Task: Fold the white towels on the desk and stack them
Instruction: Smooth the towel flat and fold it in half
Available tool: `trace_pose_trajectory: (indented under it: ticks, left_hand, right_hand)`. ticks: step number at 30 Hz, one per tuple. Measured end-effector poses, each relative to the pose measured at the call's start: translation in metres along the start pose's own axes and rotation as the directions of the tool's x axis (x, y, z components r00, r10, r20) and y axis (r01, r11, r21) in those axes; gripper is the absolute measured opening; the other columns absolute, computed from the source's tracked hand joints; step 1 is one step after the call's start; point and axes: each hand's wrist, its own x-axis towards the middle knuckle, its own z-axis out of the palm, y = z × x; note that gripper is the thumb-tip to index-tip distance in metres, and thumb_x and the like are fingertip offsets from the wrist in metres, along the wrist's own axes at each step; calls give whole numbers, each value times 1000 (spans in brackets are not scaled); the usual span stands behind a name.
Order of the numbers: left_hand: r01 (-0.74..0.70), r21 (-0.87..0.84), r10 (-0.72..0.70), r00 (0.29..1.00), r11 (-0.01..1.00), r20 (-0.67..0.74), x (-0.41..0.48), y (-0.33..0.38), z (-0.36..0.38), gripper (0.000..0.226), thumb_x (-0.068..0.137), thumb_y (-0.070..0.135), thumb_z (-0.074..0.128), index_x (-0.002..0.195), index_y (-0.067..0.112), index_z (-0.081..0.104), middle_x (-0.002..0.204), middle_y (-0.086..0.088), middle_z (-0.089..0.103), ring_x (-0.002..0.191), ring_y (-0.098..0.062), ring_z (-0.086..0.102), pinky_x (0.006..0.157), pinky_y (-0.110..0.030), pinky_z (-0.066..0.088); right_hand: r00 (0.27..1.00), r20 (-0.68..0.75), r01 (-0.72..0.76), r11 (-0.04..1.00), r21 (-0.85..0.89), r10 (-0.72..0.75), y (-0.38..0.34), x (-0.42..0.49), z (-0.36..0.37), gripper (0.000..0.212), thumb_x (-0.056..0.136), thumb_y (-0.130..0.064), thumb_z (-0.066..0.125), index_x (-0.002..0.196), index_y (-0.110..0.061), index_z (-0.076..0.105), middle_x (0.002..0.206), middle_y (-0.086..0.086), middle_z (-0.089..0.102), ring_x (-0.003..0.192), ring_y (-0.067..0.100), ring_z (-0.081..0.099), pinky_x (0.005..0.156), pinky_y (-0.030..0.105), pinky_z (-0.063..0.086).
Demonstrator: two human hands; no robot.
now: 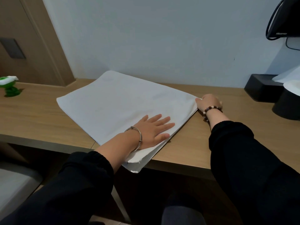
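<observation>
The white towel [123, 104] covers the middle of the desk [40, 111]. It goes from the wall [146, 38] at the back to the front edge, where one corner hangs over. The left hand [154, 129] lies flat on the near part. The right hand [209, 102] pinches the right corner. Bare wood shows left of the towel, as far as a green toy [9, 86] near the left end. Bare wood also shows on the right, between the right hand and a black box [261, 90] and a black round pot [287, 108]. A black screen [282, 18] hangs above those.
</observation>
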Motion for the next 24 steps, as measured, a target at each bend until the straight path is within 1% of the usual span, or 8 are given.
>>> trace_pose_trajectory:
  ticks: [5, 7, 9, 11, 14, 17, 20, 24]
  left_hand:
    - [65, 28, -65, 998, 998, 24, 0, 12, 2, 73, 87, 72, 14, 149, 38, -5, 157, 14, -13, 145, -11, -13, 115, -47, -5]
    - [81, 39, -82, 997, 996, 15, 0, 17, 3, 76, 86, 72, 16, 149, 35, -5, 157, 12, -12, 145, -12, -12, 115, -48, -5]
    - [90, 52, -90, 996, 995, -4, -1, 18, 3, 74, 89, 69, 18, 150, 32, -4, 157, 11, -11, 145, -13, -11, 115, -47, -4]
    - [100, 56, -100, 995, 993, -19, -1, 19, 3, 72, 92, 65, 19, 151, 29, -3, 158, 11, -10, 145, -12, -9, 115, -47, -2]
    - [162, 53, -161, 987, 985, -25, -3, 22, 4, 72, 92, 64, 18, 151, 28, -3, 158, 11, -8, 145, -12, -8, 115, -50, -2]
    - [248, 31, -248, 969, 968, -1, -5, 24, 5, 75, 89, 68, 16, 151, 29, -3, 158, 11, -9, 145, -14, -9, 112, -57, -2]
    - [237, 13, -237, 971, 971, -11, -13, 28, 4, 78, 88, 71, 17, 151, 29, 1, 159, 10, -6, 146, -15, -5, 114, -54, 3]
    - [151, -53, -155, 984, 987, -83, -24, 26, -7, 61, 92, 63, 28, 144, 32, 31, 154, 12, 23, 140, -13, 19, 106, -41, 29]
  right_hand:
    - [990, -139, -27, 999, -38, 21, -9, -10, 0, 32, 94, -33, 47, 113, -11, 61, 128, 12, 52, 126, 31, 38, 102, 45, 32]
    - [966, -216, 146, 989, -12, -146, -13, -16, -6, 34, 96, -26, 46, 127, -14, 51, 136, 10, 43, 128, 30, 35, 103, 47, 33]
    - [887, -236, 411, 912, 9, -398, -23, -24, -6, 40, 97, -21, 41, 135, -10, 43, 142, 10, 40, 132, 29, 34, 109, 44, 28]
    - [842, -57, 537, 843, 9, -536, -31, -36, 1, 46, 99, -25, 35, 143, -12, 35, 150, 8, 34, 138, 25, 29, 113, 46, 22]
    - [832, 338, 516, 837, -183, -439, -29, -45, 18, 53, 101, -41, 21, 149, -21, 21, 158, 1, 14, 144, 21, 14, 113, 55, 12]
    - [849, 371, 486, 831, -270, -376, -28, -47, 17, 55, 99, -42, 16, 150, -21, 15, 159, 0, 7, 144, 20, 9, 112, 57, 7]
    - [866, 361, 459, 836, -301, -345, -34, -57, 11, 54, 98, -37, 16, 149, -21, 19, 157, 1, 15, 142, 21, 17, 112, 57, 8]
    - [884, 366, 426, 825, -372, -291, -39, -76, -10, 48, 95, -36, 21, 135, -15, 39, 141, 9, 42, 122, 29, 43, 103, 48, 30]
